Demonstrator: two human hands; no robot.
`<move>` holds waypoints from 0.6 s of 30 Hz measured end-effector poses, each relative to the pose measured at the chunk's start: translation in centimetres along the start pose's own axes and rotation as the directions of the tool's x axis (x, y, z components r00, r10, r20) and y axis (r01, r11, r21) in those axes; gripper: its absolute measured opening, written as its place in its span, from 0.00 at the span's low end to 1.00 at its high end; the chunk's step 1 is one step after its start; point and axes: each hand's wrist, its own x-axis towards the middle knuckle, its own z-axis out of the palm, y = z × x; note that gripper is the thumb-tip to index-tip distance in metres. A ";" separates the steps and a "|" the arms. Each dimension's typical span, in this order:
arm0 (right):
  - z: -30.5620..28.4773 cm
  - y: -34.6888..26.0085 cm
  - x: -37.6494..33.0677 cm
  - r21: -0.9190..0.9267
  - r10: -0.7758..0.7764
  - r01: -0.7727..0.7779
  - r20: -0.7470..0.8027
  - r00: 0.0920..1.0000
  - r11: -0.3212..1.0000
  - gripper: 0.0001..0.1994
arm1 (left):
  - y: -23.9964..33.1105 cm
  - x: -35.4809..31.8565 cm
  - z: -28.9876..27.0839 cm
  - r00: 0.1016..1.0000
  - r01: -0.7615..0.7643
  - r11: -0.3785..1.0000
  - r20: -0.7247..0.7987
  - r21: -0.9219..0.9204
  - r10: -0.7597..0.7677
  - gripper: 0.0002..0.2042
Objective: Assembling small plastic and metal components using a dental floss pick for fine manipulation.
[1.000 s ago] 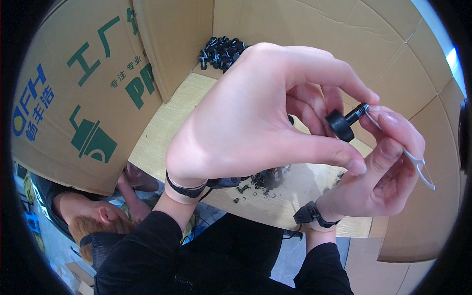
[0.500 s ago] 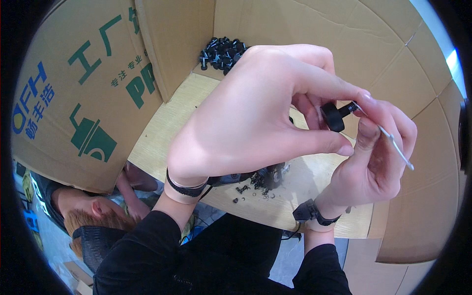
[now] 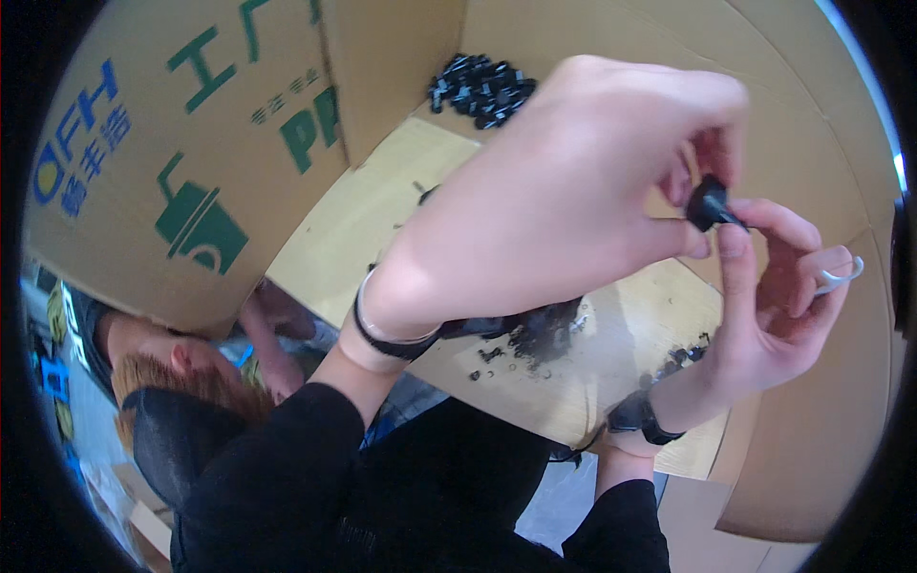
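Both my hands hold one black knob-headed screw (image 3: pixel 707 202) above the wooden tabletop (image 3: pixel 330 234): my left hand (image 3: pixel 573 191) pinches its round head, my right hand (image 3: pixel 778 310) nips its shank, a white plastic pick (image 3: pixel 837 281) tucked among the latter's other fingers.

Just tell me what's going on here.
One person holds a black screw in the air: the left hand at its wide head, the right hand pinching its shank. A thin white tool sits among the right hand's fingers. Behind, similar screws are heaped by the cardboard wall; small black parts lie on the table.
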 end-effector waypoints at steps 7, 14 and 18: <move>-2.9 1.1 -0.4 0.142 0.315 -0.340 0.173 0.933 0.930 0.09 | -0.6 0.2 -0.7 0.900 -0.434 0.817 0.138 0.380 0.414 0.09; -6.3 3.7 -1.0 0.555 0.626 -0.578 0.127 0.770 0.599 0.12 | -0.1 0.6 -1.8 0.902 -0.432 0.856 0.124 0.283 0.414 0.05; -6.6 3.2 -0.2 0.287 0.621 -0.612 0.069 0.781 0.737 0.12 | 2.6 -2.7 -3.7 0.925 -0.378 0.875 0.095 0.302 0.367 0.05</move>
